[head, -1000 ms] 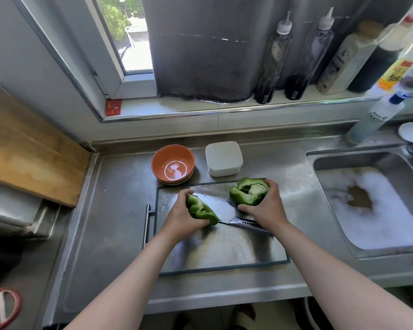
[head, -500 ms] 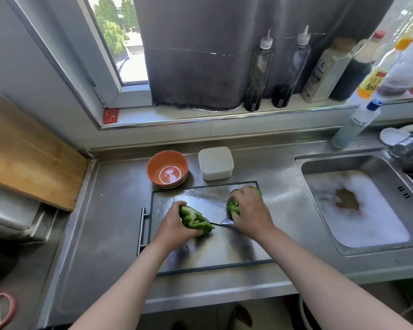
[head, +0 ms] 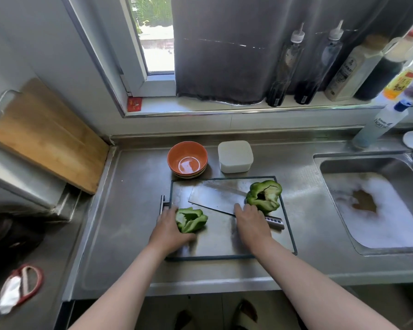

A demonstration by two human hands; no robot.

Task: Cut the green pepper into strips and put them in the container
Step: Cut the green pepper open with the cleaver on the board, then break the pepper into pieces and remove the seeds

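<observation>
Green pepper: left half [head: 191, 220] cupped by left hand [head: 169, 226], right half [head: 264, 198] loose, both on board [head: 212, 244]. Right hand [head: 250, 221] covers handle of knife [head: 212, 198]; grip unclear. Risk: blade skidding towards fingers on slick steel.

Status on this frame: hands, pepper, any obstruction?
Left hand holds the small pepper piece; right hand on the knife, grip unclear. Large pepper piece on the board, no strips cut. Nothing between board and container.
</observation>
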